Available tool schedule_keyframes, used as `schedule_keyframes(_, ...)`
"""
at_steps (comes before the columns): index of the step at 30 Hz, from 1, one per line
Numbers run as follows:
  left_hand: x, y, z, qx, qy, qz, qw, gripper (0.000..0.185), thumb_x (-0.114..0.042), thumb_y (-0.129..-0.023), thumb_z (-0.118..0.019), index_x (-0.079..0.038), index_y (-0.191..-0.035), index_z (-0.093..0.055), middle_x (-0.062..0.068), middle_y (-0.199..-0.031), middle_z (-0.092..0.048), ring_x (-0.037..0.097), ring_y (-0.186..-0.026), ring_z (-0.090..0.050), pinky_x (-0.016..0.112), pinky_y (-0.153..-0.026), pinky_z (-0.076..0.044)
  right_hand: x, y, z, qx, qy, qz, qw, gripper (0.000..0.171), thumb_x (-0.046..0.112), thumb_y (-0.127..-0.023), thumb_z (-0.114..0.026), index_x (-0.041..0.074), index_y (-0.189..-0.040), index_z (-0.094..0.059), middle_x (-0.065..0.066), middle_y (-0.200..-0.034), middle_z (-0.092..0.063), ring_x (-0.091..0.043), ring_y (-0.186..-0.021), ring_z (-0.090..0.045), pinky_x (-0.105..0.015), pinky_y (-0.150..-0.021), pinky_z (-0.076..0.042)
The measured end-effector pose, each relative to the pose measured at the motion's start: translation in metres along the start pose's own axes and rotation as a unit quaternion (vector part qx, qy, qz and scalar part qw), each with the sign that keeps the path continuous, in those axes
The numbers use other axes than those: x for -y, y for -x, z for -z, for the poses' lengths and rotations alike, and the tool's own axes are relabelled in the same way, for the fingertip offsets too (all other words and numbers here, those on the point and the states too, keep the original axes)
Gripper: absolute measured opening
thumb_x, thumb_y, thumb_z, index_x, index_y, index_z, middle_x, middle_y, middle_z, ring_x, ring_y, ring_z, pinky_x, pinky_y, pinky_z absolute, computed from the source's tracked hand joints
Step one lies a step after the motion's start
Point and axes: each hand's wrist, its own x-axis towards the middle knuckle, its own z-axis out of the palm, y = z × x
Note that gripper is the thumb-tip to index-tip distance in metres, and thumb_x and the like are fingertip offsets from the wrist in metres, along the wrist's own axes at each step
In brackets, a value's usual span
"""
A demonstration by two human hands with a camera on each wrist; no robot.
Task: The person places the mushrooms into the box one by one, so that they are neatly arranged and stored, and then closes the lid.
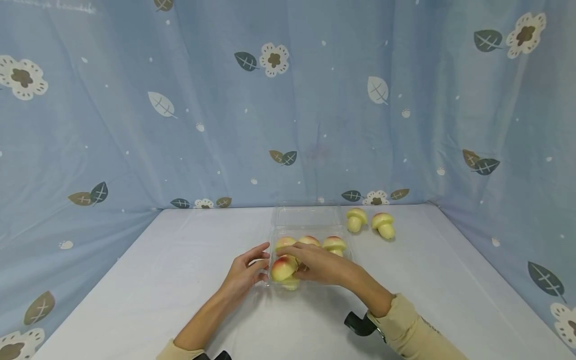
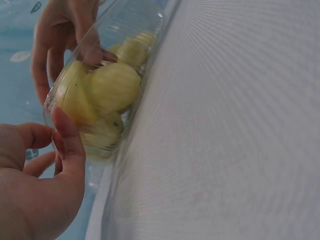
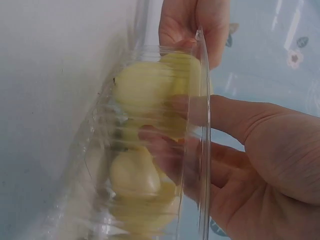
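Observation:
A clear plastic box (image 1: 310,286) stands on the table with its lid (image 1: 308,217) folded back. Several yellow-green toy mushrooms with reddish caps lie inside, among them a back-right mushroom (image 1: 334,243). My left hand (image 1: 245,270) is at the box's left side; in the left wrist view its thumb and fingers pinch the rim at a corner. Reaching in from above, my right hand (image 1: 321,264) holds the front-left mushroom (image 1: 283,268) by its right side. Through the ribbed wall in the right wrist view, its thumb and fingers (image 3: 162,150) show among the mushrooms, partly blurred.
Two more toy mushrooms, a left one (image 1: 356,220) and a right one (image 1: 384,226), lie on the white table (image 1: 148,280) behind and right of the box. A blue patterned curtain (image 1: 315,125) hangs behind the table and along both sides.

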Motion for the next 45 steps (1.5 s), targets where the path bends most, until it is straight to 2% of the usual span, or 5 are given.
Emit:
schedule_keyframes(7, -0.001, 0.0, 0.002, 0.0, 0.003, 0.005, 1.0, 0.052, -0.001, -0.094, -0.056, -0.005, -0.145, -0.046, 0.006, -0.116, -0.05, 0.011, -0.086, -0.054, 0.02, -0.063, -0.054, -0.002, 0.009, 0.01, 0.005, -0.035, -0.029, 0.999, 0.059, 0.005, -0.091, -0.067, 0.023, -0.143, -0.046, -0.004, -0.132, -0.058, -0.018, -0.102, -0.062, -0.02, -0.08, -0.055)
schedule_keyframes(14, -0.003, 0.0, 0.002, 0.001, -0.005, -0.002, 1.0, 0.054, -0.002, -0.094, -0.056, -0.003, -0.146, -0.043, 0.008, -0.115, -0.05, 0.011, -0.086, -0.055, 0.02, -0.063, -0.053, -0.007, 0.021, 0.03, -0.026, -0.017, -0.044, 0.999, 0.052, 0.005, -0.09, -0.068, 0.017, -0.138, -0.052, -0.007, -0.128, -0.059, -0.011, -0.09, -0.062, -0.02, -0.073, -0.053)
schedule_keyframes(27, -0.003, -0.001, 0.0, -0.004, -0.01, 0.002, 0.9999, 0.052, -0.004, -0.096, -0.057, -0.005, -0.146, -0.045, 0.013, -0.119, -0.05, 0.012, -0.086, -0.055, 0.02, -0.061, -0.053, -0.029, 0.042, 0.052, -0.038, -0.081, -0.077, 0.993, 0.05, 0.014, -0.094, -0.066, 0.02, -0.141, -0.049, -0.011, -0.133, -0.054, -0.013, -0.096, -0.068, -0.02, -0.075, -0.056)
schedule_keyframes(39, -0.002, -0.001, 0.0, 0.0, -0.005, 0.005, 1.0, 0.053, -0.003, -0.095, -0.058, -0.005, -0.146, -0.044, 0.009, -0.116, -0.051, 0.012, -0.086, -0.054, 0.02, -0.062, -0.052, -0.054, 0.062, 0.067, -0.07, -0.067, -0.125, 0.987, 0.048, 0.025, -0.096, -0.065, 0.024, -0.141, -0.049, -0.004, -0.139, -0.053, -0.012, -0.095, -0.068, -0.022, -0.077, -0.057)
schedule_keyframes(45, -0.002, -0.004, 0.0, -0.007, 0.0, 0.007, 0.9999, 0.052, -0.004, -0.095, -0.057, -0.005, -0.145, -0.046, 0.01, -0.116, -0.052, 0.013, -0.086, -0.054, 0.021, -0.061, -0.052, -0.069, 0.073, 0.072, -0.088, -0.059, -0.133, 0.985, 0.049, 0.021, -0.095, -0.066, 0.021, -0.141, -0.05, -0.01, -0.14, -0.052, -0.017, -0.097, -0.069, -0.025, -0.077, -0.057)
